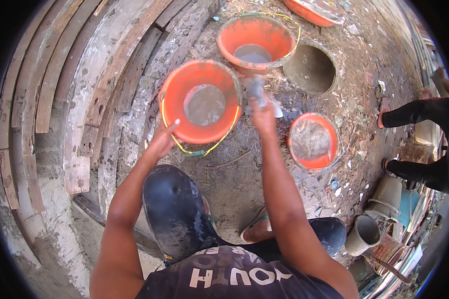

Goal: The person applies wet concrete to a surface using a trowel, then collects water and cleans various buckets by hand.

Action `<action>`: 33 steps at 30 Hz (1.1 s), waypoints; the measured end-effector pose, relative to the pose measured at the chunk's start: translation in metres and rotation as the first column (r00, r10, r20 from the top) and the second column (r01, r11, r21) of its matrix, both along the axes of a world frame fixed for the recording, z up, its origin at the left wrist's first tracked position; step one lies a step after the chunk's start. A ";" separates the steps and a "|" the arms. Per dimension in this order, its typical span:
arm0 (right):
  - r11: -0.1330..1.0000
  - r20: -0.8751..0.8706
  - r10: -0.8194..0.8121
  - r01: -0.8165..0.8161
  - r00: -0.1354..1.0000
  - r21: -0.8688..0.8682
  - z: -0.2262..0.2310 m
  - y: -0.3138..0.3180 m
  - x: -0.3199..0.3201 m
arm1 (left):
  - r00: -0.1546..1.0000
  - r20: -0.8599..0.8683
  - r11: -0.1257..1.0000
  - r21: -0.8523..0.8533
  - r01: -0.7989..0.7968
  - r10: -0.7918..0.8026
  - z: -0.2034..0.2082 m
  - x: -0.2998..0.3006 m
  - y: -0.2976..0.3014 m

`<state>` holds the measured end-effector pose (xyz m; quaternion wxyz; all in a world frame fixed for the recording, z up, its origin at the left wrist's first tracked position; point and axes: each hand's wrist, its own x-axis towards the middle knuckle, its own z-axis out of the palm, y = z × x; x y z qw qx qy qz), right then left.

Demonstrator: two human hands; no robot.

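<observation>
An orange bucket (224,122), its rim smeared with grey, stands in front of me with murky grey water in its bottom. Its yellow cord handle hangs down on the near side. My left hand (162,140) grips the near-left rim, thumb over the edge. To the right of this bucket is my right hand (263,112), blurred by motion, its fingers closed around a smeared greyish object (256,88) whose kind I cannot make out. A whitish flat patch shows beside that hand. Right of my right forearm sits a smaller orange tub (328,158) holding a wet grey mass.
Beyond stand another orange bucket (229,37) with grey water and a grey bucket (304,62). An orange basin (309,14) lies at the far edge. Long planks (80,119) line the left. Another person's legs (419,112) and several buckets (366,230) are at right.
</observation>
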<state>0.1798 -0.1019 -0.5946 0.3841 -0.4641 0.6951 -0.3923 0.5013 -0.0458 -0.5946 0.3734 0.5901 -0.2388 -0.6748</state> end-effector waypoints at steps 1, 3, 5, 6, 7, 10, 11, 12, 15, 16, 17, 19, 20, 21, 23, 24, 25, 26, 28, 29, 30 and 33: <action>0.985 -0.117 0.012 -0.032 0.993 -0.167 -0.022 0.013 0.031 | 0.997 -0.062 0.998 -0.050 -0.037 0.034 -0.013 -0.011 -0.004; 0.913 -0.194 -0.004 -0.076 0.981 -0.401 -0.029 0.046 0.068 | 0.986 0.108 0.987 -0.105 -0.119 0.131 -0.031 0.013 -0.020; 0.961 -0.073 0.021 -0.040 0.997 -0.275 -0.045 0.094 0.059 | 0.950 0.140 0.930 -0.286 -0.232 0.280 -0.038 -0.001 -0.013; 0.997 0.043 0.033 -0.030 0.999 -0.071 -0.053 0.111 0.046 | 0.947 0.206 0.957 -0.209 -0.203 0.246 -0.031 0.001 -0.016; 0.996 0.077 -0.031 0.037 0.997 -0.086 -0.061 0.122 0.034 | 0.948 0.236 0.967 -0.187 -0.173 0.215 -0.039 0.009 -0.010; 0.959 0.044 -0.230 0.234 0.972 -0.160 -0.021 0.076 0.023 | 0.932 0.332 0.971 -0.230 -0.069 0.145 -0.047 0.022 -0.020; 0.980 -0.075 -0.160 0.150 0.984 -0.129 -0.026 0.066 0.029 | 0.932 0.337 0.975 -0.214 -0.061 0.132 -0.052 0.015 -0.021; 0.994 -0.185 -0.082 0.067 0.979 -0.085 -0.029 0.059 0.044 | 0.931 0.344 0.978 -0.199 -0.053 0.120 -0.055 0.010 -0.021; 0.980 -0.333 0.165 -0.193 0.929 -0.053 -0.024 0.074 0.038 | 0.903 0.428 0.975 -0.177 0.133 -0.045 -0.029 0.040 -0.047; 0.943 -0.349 0.214 -0.286 0.912 -0.171 -0.023 0.095 0.016 | 0.876 0.464 0.966 -0.134 0.220 -0.135 -0.014 0.060 -0.047; 0.887 -0.351 0.276 -0.378 0.895 -0.265 -0.022 0.118 -0.003 | 0.777 0.570 0.937 -0.035 0.347 -0.266 0.006 0.082 -0.054; 0.994 -0.258 -0.062 0.083 0.964 0.072 -0.017 0.130 -0.058 | 0.720 0.625 0.936 0.048 0.348 -0.300 0.042 0.098 -0.054; 0.924 0.028 -0.381 0.381 0.924 -0.024 -0.056 0.125 -0.114 | 0.786 0.585 0.967 -0.015 0.254 -0.198 0.053 0.078 -0.064; 0.926 -0.336 -0.336 0.374 0.880 0.054 -0.027 0.105 -0.120 | 0.810 0.582 0.991 -0.045 0.128 -0.078 0.067 0.089 -0.056; 0.839 -0.594 -0.237 0.470 0.769 0.274 -0.125 0.102 -0.261 | 0.791 0.610 0.978 -0.127 0.164 -0.054 0.027 0.077 -0.055; 0.779 -0.636 -0.227 0.529 0.738 0.336 -0.149 0.092 -0.312 | 0.775 0.632 0.972 -0.174 0.157 -0.012 0.014 0.063 -0.050; 0.740 -0.326 -0.445 0.548 0.834 0.390 -0.162 0.092 -0.342 | 0.751 0.660 0.968 -0.208 0.142 0.032 0.001 0.053 -0.041; 0.720 0.029 -0.607 0.535 0.794 0.442 -0.164 0.085 -0.369 | 0.712 0.695 0.939 -0.300 0.167 0.096 -0.012 0.040 -0.038; 0.846 0.562 -0.520 0.296 0.643 0.443 -0.149 0.072 -0.265 | 0.480 0.851 0.894 -0.368 0.256 0.213 -0.004 0.074 -0.011; 0.885 0.745 -0.462 0.200 0.481 0.420 -0.113 0.062 -0.224 | 0.406 0.889 0.893 -0.344 0.290 0.211 0.002 0.080 -0.007; 0.907 0.758 -0.410 0.143 0.506 0.396 -0.081 0.056 -0.214 | 0.360 0.908 0.885 -0.338 0.320 0.216 0.006 0.075 -0.017; 0.978 0.743 -0.150 -0.014 0.653 0.210 0.005 0.025 -0.117 | 0.297 0.941 0.886 -0.270 0.376 0.161 0.016 0.046 -0.044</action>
